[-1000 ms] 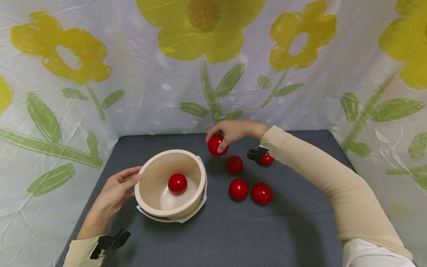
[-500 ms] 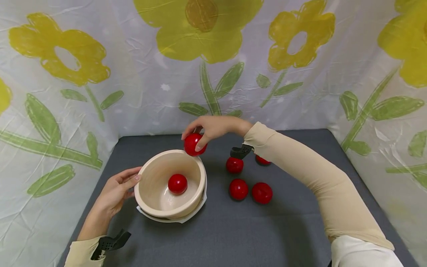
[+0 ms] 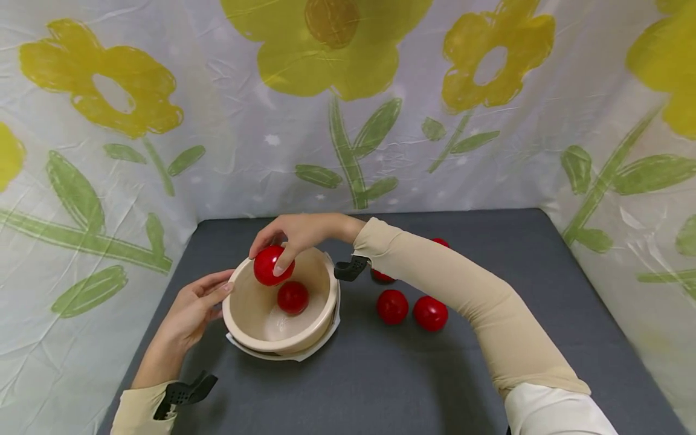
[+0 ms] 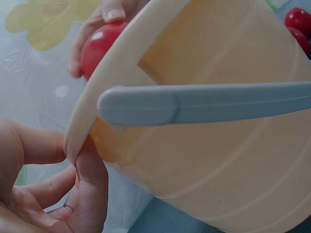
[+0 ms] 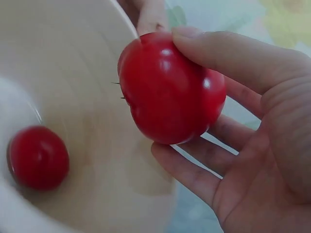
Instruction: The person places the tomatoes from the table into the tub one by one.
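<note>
A tomato (image 3: pixel 266 264) is held by my right hand (image 3: pixel 307 232) over the far left part of a cream bucket (image 3: pixel 246 308). In the right wrist view, thumb and fingers grip this red, lobed tomato (image 5: pixel 163 97) from opposite sides. Another tomato (image 3: pixel 292 298) lies on the bucket's floor. At the bucket's left side, my left hand (image 3: pixel 187 311) pinches the rim between thumb and fingers, as the left wrist view shows. The bucket's pale handle (image 4: pixel 209 104) hangs down against the outer wall.
On the dark grey tabletop (image 3: pixel 370 374), right of the bucket, lie two tomatoes, one nearer the bucket (image 3: pixel 392 307) and one farther right (image 3: pixel 431 313). Two more behind them are partly hidden by the right sleeve (image 3: pixel 446 266). A flower-printed curtain (image 3: pixel 234 121) surrounds the table.
My right hand has carried its tomato leftward from the table's far side to above the bucket. The left hand has kept its hold on the rim.
</note>
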Motion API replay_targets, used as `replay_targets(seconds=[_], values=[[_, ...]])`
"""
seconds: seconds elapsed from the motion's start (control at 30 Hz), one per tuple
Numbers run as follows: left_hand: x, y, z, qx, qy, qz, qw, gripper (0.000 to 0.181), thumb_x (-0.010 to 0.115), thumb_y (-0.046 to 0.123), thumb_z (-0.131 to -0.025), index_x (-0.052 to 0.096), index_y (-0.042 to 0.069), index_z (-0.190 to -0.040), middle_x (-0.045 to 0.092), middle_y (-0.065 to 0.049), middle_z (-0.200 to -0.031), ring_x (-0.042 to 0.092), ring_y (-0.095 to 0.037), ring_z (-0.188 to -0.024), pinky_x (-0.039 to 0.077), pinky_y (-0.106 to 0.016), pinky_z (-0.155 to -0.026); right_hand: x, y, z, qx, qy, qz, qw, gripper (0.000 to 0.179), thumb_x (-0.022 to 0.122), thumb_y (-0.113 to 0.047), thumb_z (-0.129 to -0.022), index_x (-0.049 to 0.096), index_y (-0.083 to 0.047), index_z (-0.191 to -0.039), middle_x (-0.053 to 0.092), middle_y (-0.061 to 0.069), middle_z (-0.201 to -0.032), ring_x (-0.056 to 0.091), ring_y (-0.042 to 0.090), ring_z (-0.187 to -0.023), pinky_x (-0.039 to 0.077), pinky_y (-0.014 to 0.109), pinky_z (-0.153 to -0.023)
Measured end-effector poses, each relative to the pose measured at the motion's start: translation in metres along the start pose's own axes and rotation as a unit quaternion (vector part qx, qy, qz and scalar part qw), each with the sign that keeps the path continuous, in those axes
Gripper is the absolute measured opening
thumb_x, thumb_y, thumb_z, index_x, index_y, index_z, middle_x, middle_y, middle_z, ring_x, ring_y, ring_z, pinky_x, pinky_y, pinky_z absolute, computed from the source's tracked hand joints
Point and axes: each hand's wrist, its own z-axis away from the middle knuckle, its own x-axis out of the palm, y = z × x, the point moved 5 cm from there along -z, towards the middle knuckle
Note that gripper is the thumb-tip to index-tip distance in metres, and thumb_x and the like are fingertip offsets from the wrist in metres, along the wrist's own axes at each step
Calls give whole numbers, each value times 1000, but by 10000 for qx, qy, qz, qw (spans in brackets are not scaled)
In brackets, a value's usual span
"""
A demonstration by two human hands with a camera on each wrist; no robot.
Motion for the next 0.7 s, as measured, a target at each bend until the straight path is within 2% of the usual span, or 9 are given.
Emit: replay_targets(seconds=[0.1, 0.27, 0.4, 0.5, 0.6, 0.67, 0.7], values=[[-1, -1, -1, -44, 9, -61, 10000, 49, 64, 25, -97, 48, 6, -139, 69, 22, -100, 65, 1, -90, 58, -23, -73, 10, 1, -12, 39, -146, -156, 9998, 49, 74, -17, -84, 61, -10, -130, 63, 5, -126, 57, 17, -113, 53, 26, -94], [-1, -1, -2, -108, 26, -216, 9997, 49, 63, 30, -97, 49, 10, -139, 67, 24, -102, 64, 1, -92, 58, -23, -75, 21, 7, -26, 236, -361, -341, 9985, 49, 75, -18, -83, 62, -12, -130, 64, 1, -124, 60, 15, -110, 54, 24, -92], [-1, -1, -2, -73, 2, -99, 9999, 46, 64, 28, -97, 51, 11, -137, 68, 24, -102, 65, 1, -92, 58, -23, -74, 30, 14, -32, 493, -496, -704, 9951, 46, 75, -14, -83, 63, -12, -128, 65, 1, -122, 60, 15, -109, 54, 24, -92], [0, -1, -1, -18, -8, 26, 10000, 44, 64, 26, -96, 52, 9, -135, 69, 23, -102, 66, 2, -91, 59, -23, -72, 39, 21, -33, 874, -549, -1387, 9849, 45, 76, -10, -82, 65, -13, -126, 64, 0, -123, 58, 16, -113, 55, 29, -93], [0, -1, 0, 50, -11, 39, 10000, 44, 64, 25, -97, 52, 7, -135, 69, 23, -101, 67, 2, -91, 59, -23, -72, 49, 27, -33, 1297, -559, -2183, 9656, 47, 77, -5, -79, 65, -14, -123, 62, 1, -124, 54, 17, -116, 55, 35, -94], [-1, -1, 0, 85, -5, 21, 10000, 45, 64, 24, -97, 51, 6, -136, 69, 23, -101, 67, 2, -91, 59, -23, -72, 54, 29, -34, 1332, -617, -2294, 9622, 47, 77, -3, -79, 65, -13, -123, 62, 2, -124, 54, 18, -116, 55, 36, -94], [-1, -1, 0, 101, 1, 5, 9999, 46, 64, 24, -97, 51, 5, -136, 69, 22, -101, 67, 2, -91, 59, -24, -72, 56, 29, -36, 1304, -656, -2237, 9637, 46, 77, -3, -79, 64, -12, -123, 61, 2, -124, 54, 17, -116, 55, 35, -94]])
